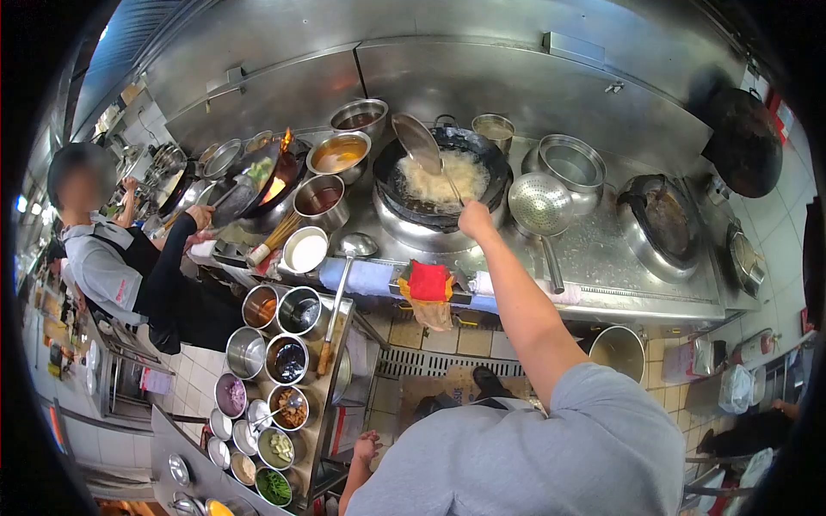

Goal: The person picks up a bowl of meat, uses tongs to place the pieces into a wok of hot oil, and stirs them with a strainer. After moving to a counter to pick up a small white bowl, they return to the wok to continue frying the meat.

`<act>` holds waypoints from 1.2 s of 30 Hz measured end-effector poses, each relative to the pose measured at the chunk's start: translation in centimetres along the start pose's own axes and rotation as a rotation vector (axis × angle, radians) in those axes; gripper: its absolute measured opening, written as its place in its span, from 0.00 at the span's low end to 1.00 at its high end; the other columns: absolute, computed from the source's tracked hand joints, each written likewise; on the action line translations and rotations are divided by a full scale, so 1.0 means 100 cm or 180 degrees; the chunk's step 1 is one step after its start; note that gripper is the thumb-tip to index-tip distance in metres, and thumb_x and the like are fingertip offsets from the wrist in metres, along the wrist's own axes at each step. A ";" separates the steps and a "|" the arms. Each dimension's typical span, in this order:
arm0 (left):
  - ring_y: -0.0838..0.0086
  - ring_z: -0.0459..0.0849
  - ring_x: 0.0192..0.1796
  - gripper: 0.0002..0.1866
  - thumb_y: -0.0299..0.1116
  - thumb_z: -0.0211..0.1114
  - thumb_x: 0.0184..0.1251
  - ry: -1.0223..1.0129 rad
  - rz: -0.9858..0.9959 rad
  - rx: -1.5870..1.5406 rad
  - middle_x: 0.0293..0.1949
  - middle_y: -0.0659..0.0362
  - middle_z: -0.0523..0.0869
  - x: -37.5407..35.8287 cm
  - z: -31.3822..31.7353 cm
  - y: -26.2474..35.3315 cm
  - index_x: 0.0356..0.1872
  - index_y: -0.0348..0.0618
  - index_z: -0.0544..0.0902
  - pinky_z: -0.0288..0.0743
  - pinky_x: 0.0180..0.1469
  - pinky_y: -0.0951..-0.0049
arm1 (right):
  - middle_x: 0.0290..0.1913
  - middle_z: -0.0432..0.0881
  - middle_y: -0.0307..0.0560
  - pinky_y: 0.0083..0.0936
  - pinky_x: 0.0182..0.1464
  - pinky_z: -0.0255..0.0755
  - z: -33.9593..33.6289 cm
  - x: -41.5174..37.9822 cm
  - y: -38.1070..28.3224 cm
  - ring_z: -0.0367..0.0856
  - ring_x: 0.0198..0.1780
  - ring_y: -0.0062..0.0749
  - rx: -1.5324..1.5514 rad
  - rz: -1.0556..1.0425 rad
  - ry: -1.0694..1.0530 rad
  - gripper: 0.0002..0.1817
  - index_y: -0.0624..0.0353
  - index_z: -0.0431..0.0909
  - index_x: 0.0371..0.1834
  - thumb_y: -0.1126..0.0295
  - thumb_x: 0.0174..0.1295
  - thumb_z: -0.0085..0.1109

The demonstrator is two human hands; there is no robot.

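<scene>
My right hand (475,222) is closed around the handle of a skimmer (416,142). Its wide, round metal head is raised over the left rim of a black wok (387,185). Pale, foaming oil (443,178) bubbles in the wok. Low beside my body, near the side counter with the ingredient pots, hangs my left hand (367,447). Its fingers are curled and I see nothing in them. A perforated ladle (540,205) lies just right of the wok, its handle pointing toward the front edge.
Steel bowls of sauce (341,155) stand left of the wok, a lidless pot (572,163) to its right. On the side counter, a long-handled ladle (357,245) lies beside several ingredient pots (288,408). A co-worker (112,258) handles a flaming wok (258,185) at left.
</scene>
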State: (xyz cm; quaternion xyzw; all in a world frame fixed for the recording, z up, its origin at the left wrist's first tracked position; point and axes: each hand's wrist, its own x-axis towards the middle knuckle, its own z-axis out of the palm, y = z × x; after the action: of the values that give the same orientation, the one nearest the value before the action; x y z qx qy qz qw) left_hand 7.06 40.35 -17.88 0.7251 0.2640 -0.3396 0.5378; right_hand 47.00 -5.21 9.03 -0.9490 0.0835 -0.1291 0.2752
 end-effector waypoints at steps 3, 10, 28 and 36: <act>0.66 0.80 0.40 0.14 0.39 0.52 0.67 -0.0137 0.0157 0.0000 0.39 0.65 0.78 0.011 -0.007 -0.029 0.51 0.51 0.72 0.68 0.33 0.63 | 0.32 0.82 0.59 0.35 0.26 0.71 -0.002 -0.015 0.046 0.80 0.25 0.42 0.0667 0.0109 -0.0326 0.14 0.61 0.76 0.47 0.71 0.59 0.49; 0.69 0.78 0.34 0.16 0.35 0.51 0.62 0.0067 -0.0056 0.0232 0.36 0.64 0.79 -0.013 0.028 -0.004 0.51 0.51 0.73 0.68 0.31 0.67 | 0.25 0.77 0.45 0.21 0.13 0.59 -0.034 -0.035 0.063 0.65 0.13 0.22 0.1507 0.1084 -0.0443 0.21 0.60 0.65 0.62 0.71 0.65 0.42; 0.68 0.81 0.38 0.18 0.36 0.53 0.65 0.0188 -0.0095 -0.0701 0.43 0.64 0.79 0.028 0.065 0.063 0.56 0.50 0.71 0.70 0.33 0.65 | 0.23 0.75 0.47 0.22 0.12 0.56 -0.054 0.076 0.104 0.66 0.14 0.23 0.2491 0.1175 -0.1374 0.09 0.59 0.71 0.39 0.68 0.67 0.40; 0.64 0.80 0.45 0.16 0.35 0.53 0.64 0.0267 0.0126 0.0048 0.41 0.60 0.79 -0.010 0.088 0.029 0.52 0.46 0.74 0.72 0.40 0.65 | 0.24 0.74 0.41 0.21 0.15 0.59 -0.099 0.033 0.130 0.64 0.14 0.21 0.1416 0.0821 -0.0527 0.21 0.53 0.66 0.63 0.65 0.67 0.45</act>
State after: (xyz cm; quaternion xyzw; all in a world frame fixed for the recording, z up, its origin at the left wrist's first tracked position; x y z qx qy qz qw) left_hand 6.77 31.09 -17.08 0.7478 0.2693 -0.3001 0.5274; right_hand 46.09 -21.73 10.67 -0.8541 0.1505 -0.0301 0.4969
